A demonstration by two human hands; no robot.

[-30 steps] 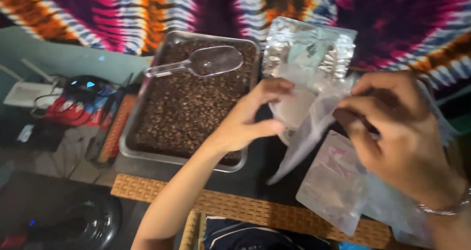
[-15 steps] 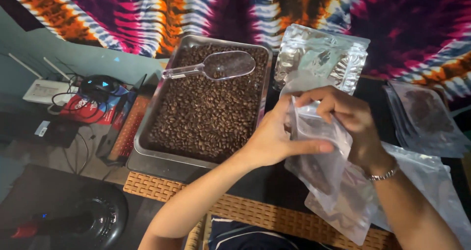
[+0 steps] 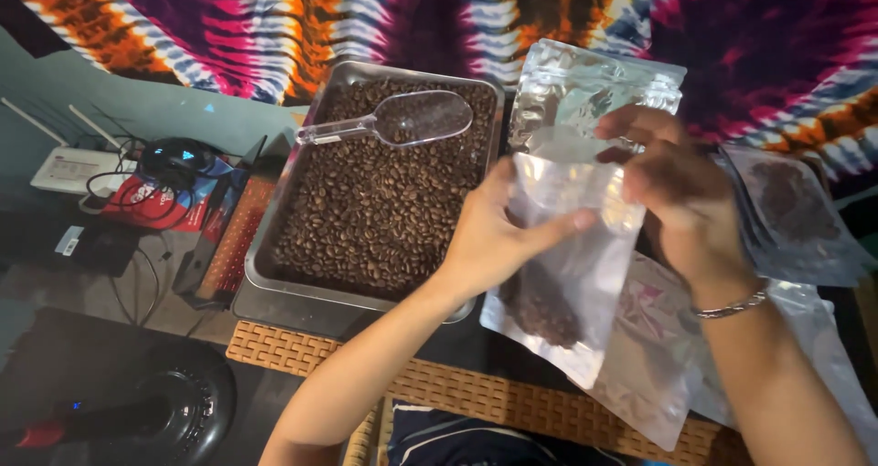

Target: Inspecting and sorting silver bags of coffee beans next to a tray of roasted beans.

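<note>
In the head view, a clear plastic pouch (image 3: 567, 265) is held up at the centre of the frame, pinched near its top edge between the thumb and fingers of the left hand (image 3: 498, 237) on one side and gripped at the top corner by the curled fingers of the right hand (image 3: 681, 201) on the other. A small heap of coffee beans is seen settled in its lower corner, toward six o'clock. Beans could be spilled onto the surface (image 3: 476, 388) if the mouth is let sag or the pouch is tipped, since the weight sits low and to one side and the film looks slippery; a pinch lost on either side would probably let it fold. At nine o'clock from the pouch, a metal tray (image 3: 274, 283) of coffee beans (image 3: 375, 210) is set, with a clear plastic scoop (image 3: 407, 120) laid across its far end; a knock from the left forearm could scatter beans over the rim. At twelve o'clock, a silvery foil pouch (image 3: 585, 91) is leaned upright against the tie-dye cloth (image 3: 229, 18). At three o'clock, filled clear pouches (image 3: 791, 205) are stacked flat, dark contents showing, and more flat pouches (image 3: 658, 365) are spread at five o'clock. Whether any is sealed cannot be told.
</note>
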